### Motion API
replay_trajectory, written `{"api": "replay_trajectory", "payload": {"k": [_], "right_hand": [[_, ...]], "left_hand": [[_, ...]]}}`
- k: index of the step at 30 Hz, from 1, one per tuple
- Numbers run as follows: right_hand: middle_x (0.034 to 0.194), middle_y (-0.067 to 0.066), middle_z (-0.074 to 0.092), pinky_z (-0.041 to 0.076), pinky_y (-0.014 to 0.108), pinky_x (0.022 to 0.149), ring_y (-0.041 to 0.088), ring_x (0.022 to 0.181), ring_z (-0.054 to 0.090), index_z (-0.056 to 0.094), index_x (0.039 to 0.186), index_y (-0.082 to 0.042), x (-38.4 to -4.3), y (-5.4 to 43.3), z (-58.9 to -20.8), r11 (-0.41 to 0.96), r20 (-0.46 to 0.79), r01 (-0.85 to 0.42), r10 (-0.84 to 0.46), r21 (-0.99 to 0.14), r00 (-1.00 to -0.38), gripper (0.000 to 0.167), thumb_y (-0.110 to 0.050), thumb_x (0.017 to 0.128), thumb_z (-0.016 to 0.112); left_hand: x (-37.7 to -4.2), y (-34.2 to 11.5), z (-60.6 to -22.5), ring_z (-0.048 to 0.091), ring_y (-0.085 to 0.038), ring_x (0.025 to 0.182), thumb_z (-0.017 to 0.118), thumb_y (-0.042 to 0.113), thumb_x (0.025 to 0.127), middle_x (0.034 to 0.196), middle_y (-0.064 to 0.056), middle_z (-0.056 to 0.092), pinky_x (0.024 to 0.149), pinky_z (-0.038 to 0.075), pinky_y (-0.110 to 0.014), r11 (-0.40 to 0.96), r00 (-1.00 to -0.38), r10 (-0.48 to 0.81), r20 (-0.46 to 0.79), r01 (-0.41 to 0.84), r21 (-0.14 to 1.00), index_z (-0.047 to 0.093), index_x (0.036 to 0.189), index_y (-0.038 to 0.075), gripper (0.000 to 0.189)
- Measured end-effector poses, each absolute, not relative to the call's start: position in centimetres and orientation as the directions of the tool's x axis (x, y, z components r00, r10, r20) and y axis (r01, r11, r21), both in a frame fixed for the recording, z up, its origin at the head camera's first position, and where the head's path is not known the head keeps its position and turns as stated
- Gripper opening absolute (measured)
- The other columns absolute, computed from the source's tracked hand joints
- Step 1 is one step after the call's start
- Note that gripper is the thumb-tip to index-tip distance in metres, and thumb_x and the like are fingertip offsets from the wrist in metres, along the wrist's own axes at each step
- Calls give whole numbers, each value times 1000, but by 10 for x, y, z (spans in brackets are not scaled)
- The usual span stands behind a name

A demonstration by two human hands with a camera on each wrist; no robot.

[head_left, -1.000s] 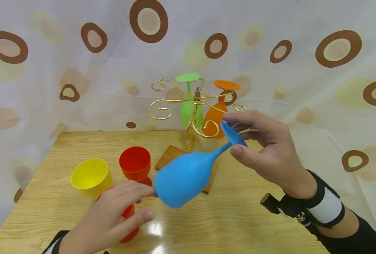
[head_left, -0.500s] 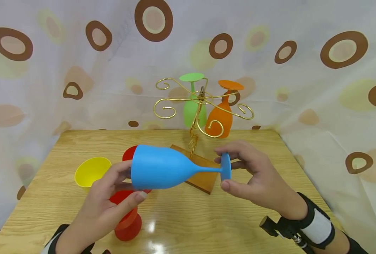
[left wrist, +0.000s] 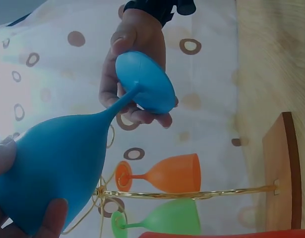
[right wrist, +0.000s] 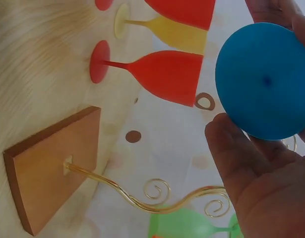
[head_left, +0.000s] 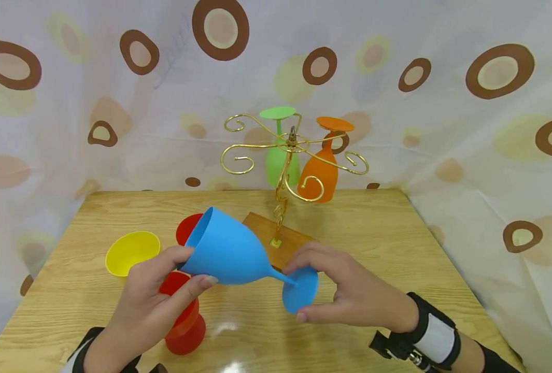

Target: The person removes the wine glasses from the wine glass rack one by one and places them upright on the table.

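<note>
A blue plastic goblet (head_left: 231, 251) is held on its side above the table, mouth up to the left and foot (head_left: 301, 292) lower right. My left hand (head_left: 140, 305) grips the bowl near the rim, thumb in front. In the left wrist view, fingertips press the blue bowl (left wrist: 63, 153). My right hand (head_left: 355, 292) holds the foot at its edge, fingers above and thumb below; the right wrist view shows the foot's underside (right wrist: 266, 82) face-on. Behind them stands a gold wire rack (head_left: 281, 194) on a wooden base (head_left: 257, 225).
A green goblet (head_left: 282, 166) and an orange goblet (head_left: 320, 176) hang upside down from the rack's far arms. A yellow goblet (head_left: 133, 254), a red goblet (head_left: 187, 228) and another red goblet (head_left: 185, 334) stand on the left, partly hidden by the left hand. Patterned cloth (head_left: 164, 114) surrounds the table.
The blue goblet has swung from foot-up to level, then to foot-down. My right hand has moved down and left with the foot. My left hand has closed around the bowl.
</note>
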State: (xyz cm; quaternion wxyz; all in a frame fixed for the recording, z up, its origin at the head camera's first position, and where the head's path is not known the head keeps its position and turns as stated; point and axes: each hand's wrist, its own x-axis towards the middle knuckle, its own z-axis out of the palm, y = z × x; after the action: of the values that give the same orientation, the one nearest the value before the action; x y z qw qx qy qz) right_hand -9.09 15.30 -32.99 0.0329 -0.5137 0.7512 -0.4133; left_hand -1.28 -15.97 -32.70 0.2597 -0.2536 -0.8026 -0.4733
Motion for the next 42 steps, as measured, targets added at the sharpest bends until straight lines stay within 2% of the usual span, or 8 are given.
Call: {"api": "replay_trajectory", "payload": {"k": [6, 13, 17, 21, 25, 29, 35, 42], "right_hand": [[132, -9, 58, 52, 35, 99, 13, 119, 58, 52, 137, -25, -89, 148, -334, 167, 284, -714, -838, -680, -467, 61, -33, 84, 81], [147, -8, 49, 49, 40, 102, 14, 130, 50, 39, 150, -22, -91, 137, -308, 173, 353, -761, -807, -625, -473, 81, -43, 83, 80], [151, -2, 46, 48, 40, 104, 19, 133, 48, 37, 153, -14, -93, 125, -294, 91, 414, -796, -816, -598, -404, 88, -46, 83, 79], [151, -3, 47, 48, 36, 106, 17, 134, 49, 36, 153, -15, -91, 114, -290, 58, 382, -796, -855, -602, -351, 89, -43, 82, 81], [146, -4, 51, 52, 29, 100, 12, 127, 53, 39, 150, -17, -88, 109, -292, 62, 349, -796, -876, -602, -332, 83, -34, 82, 83], [139, -3, 54, 55, 26, 91, 12, 119, 56, 44, 146, -18, -88, 108, -295, 68, 367, -795, -861, -603, -352, 78, -30, 80, 84], [137, -5, 53, 57, 31, 89, 13, 119, 56, 47, 144, -24, -94, 116, -302, 195, 296, -736, -826, -648, -479, 77, -33, 78, 86], [140, -8, 49, 57, 37, 91, 17, 120, 56, 46, 144, -29, -109, 121, -321, 284, 240, -700, -801, -655, -549, 76, -34, 79, 85]], "left_hand": [[-12, -161, -325, 66, -13, 95, 81, 7, 79, 105, -4, 71, 89, 53, -17, 421, -719, 252, 648, 684, 596, 66, 115, 8, 38], [-18, -154, -325, 57, -11, 92, 66, 31, 96, 100, 6, 69, 80, 48, -16, 393, -589, 465, 662, 807, 441, 68, 117, 14, 27], [-22, -147, -327, 54, -9, 94, 64, 31, 97, 99, 10, 68, 83, 46, -18, 371, -526, 558, 642, 850, 374, 69, 117, 19, 23], [-24, -141, -329, 55, -9, 97, 65, 29, 97, 100, 12, 69, 86, 46, -19, 331, -454, 634, 626, 891, 310, 71, 116, 21, 21], [-24, -137, -329, 55, -10, 99, 65, 27, 97, 104, 13, 71, 89, 47, -17, 309, -416, 677, 607, 909, 279, 71, 116, 20, 20], [-24, -135, -325, 57, -14, 103, 63, 26, 99, 108, 11, 71, 93, 49, -17, 300, -405, 654, 639, 914, 273, 71, 117, 19, 21], [-24, -141, -313, 60, -22, 104, 67, 22, 97, 106, -3, 70, 98, 47, -20, 263, -372, 478, 796, 925, 274, 72, 113, 9, 21], [-17, -161, -309, 60, -20, 103, 67, 22, 97, 103, -8, 69, 95, 47, -16, 317, -419, 364, 832, 896, 313, 73, 108, 3, 22]]}}
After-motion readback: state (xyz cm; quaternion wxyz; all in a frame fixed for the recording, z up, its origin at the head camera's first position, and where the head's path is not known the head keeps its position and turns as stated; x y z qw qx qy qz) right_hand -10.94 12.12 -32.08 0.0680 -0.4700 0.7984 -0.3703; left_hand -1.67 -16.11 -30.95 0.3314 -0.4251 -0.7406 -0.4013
